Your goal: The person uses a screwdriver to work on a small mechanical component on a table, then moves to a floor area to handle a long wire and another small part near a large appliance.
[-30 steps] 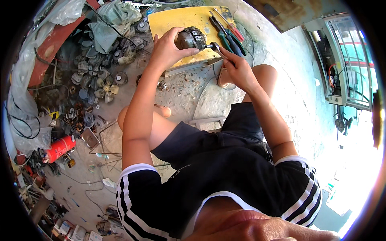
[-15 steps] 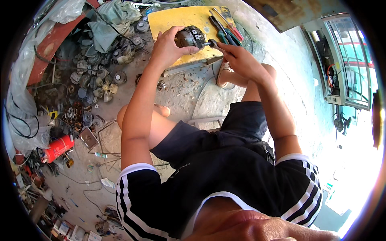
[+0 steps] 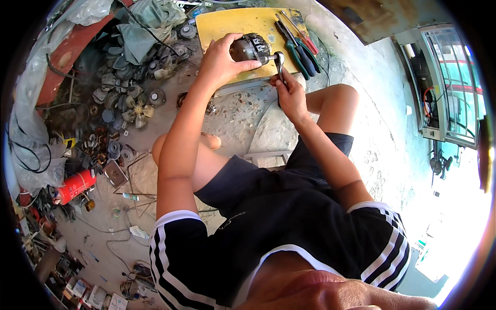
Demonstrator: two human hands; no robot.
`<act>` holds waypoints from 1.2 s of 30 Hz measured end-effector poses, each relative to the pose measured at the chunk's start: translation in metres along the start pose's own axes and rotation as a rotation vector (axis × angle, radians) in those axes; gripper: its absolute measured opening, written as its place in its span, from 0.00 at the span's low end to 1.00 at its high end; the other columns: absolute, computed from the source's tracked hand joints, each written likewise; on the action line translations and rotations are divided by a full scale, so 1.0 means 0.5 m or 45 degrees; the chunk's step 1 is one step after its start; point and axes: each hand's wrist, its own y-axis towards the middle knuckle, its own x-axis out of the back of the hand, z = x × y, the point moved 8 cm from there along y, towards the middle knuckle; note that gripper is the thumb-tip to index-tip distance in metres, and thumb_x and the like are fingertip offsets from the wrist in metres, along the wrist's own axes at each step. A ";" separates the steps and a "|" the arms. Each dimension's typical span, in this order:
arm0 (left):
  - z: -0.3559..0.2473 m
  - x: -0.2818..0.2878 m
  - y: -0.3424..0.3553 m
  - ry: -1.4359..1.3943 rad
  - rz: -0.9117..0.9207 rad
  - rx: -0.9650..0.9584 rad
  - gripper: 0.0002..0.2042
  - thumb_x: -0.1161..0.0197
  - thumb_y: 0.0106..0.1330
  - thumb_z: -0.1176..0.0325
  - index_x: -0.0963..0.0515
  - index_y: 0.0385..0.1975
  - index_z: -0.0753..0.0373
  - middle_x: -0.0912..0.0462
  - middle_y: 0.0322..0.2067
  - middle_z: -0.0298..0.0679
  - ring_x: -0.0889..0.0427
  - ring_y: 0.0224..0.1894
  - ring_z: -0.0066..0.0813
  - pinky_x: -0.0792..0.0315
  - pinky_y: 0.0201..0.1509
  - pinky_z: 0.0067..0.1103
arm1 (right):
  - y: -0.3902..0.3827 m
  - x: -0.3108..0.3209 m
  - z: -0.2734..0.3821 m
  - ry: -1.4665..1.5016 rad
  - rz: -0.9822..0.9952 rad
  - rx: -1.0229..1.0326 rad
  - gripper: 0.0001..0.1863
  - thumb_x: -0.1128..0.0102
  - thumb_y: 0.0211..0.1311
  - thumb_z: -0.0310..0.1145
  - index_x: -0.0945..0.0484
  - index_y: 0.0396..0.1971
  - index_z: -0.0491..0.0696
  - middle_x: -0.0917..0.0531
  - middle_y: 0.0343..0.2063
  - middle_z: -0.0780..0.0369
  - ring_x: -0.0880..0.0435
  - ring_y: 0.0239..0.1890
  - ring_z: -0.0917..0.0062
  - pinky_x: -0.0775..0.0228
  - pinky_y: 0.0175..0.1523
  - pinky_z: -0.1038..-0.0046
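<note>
On the yellow board (image 3: 217,23), a dark, round electric motor (image 3: 253,48) lies on its side. My left hand (image 3: 219,62) grips its left end, thumb along the near side and fingers over the far side. At the motor's right end sits the head of a ratchet wrench (image 3: 279,61), joined to it by a short socket piece. My right hand (image 3: 293,98) is closed round the ratchet's handle, just off the board's near edge; part of the handle is hidden in the fingers. Right of the ratchet lie green-and-black handled pliers (image 3: 305,59) and a red-handled screwdriver (image 3: 311,45).
Small motors, a pale fan blade (image 3: 137,112) and other loose parts are heaped on the floor to the left. Nearer lies a red cylinder (image 3: 76,187). A cable runs down the board's right side. A barred metal-framed cabinet (image 3: 447,77) stands at the right.
My right hand has swung the ratchet handle toward me, from pointing right to pointing at my lap. The left hand still holds the motor. The whole view has shifted slightly.
</note>
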 end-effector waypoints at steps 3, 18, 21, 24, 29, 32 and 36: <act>0.009 -0.006 0.004 -0.027 0.022 -0.049 0.42 0.21 0.41 0.47 0.29 0.57 0.62 0.25 0.53 0.53 0.25 0.56 0.44 0.31 0.59 0.33 | 0.005 -0.011 -0.025 0.065 -0.001 -0.103 0.21 0.49 0.67 0.22 0.30 0.60 0.41 0.19 0.39 0.67 0.21 0.42 0.85 0.31 0.50 0.81; -0.031 -0.013 0.018 0.431 -0.284 -0.346 0.43 0.24 0.41 0.48 0.33 0.60 0.58 0.24 0.53 0.40 0.26 0.58 0.37 0.57 0.73 0.49 | -0.026 0.047 -0.061 0.381 0.029 -0.375 0.17 0.46 0.69 0.27 0.27 0.55 0.40 0.19 0.40 0.63 0.20 0.39 0.82 0.25 0.44 0.78; -0.031 0.018 0.031 0.474 -0.516 -0.511 0.40 0.23 0.42 0.53 0.32 0.58 0.57 0.23 0.51 0.39 0.24 0.55 0.36 0.50 0.70 0.51 | -0.023 0.042 -0.049 0.409 0.042 -0.382 0.16 0.46 0.69 0.28 0.26 0.54 0.40 0.19 0.38 0.63 0.20 0.37 0.83 0.25 0.41 0.79; -0.037 0.027 0.034 0.465 -0.507 -0.599 0.40 0.21 0.41 0.58 0.31 0.58 0.55 0.23 0.52 0.37 0.24 0.55 0.35 0.48 0.69 0.52 | -0.028 0.032 -0.038 0.432 0.090 -0.408 0.16 0.47 0.69 0.28 0.26 0.54 0.39 0.20 0.34 0.64 0.21 0.34 0.84 0.24 0.38 0.81; -0.051 0.000 -0.009 0.552 -0.347 -0.630 0.38 0.22 0.41 0.60 0.31 0.58 0.48 0.27 0.57 0.30 0.28 0.60 0.33 0.49 0.70 0.52 | -0.031 0.043 -0.026 0.469 0.019 -0.518 0.20 0.49 0.71 0.31 0.29 0.59 0.41 0.22 0.37 0.64 0.23 0.34 0.85 0.24 0.35 0.81; -0.049 -0.013 -0.043 0.630 -0.279 -0.590 0.38 0.23 0.42 0.57 0.31 0.59 0.43 0.30 0.60 0.25 0.33 0.65 0.33 0.55 0.69 0.58 | -0.018 0.061 0.001 0.417 -0.011 -0.518 0.20 0.49 0.72 0.33 0.30 0.61 0.43 0.22 0.34 0.66 0.26 0.29 0.87 0.29 0.31 0.84; -0.049 -0.022 -0.057 0.665 -0.311 -0.603 0.35 0.25 0.46 0.51 0.30 0.59 0.41 0.31 0.61 0.24 0.35 0.66 0.34 0.58 0.67 0.62 | 0.032 0.089 0.047 0.214 0.011 -0.339 0.22 0.50 0.71 0.33 0.31 0.62 0.42 0.20 0.34 0.64 0.24 0.30 0.85 0.26 0.31 0.80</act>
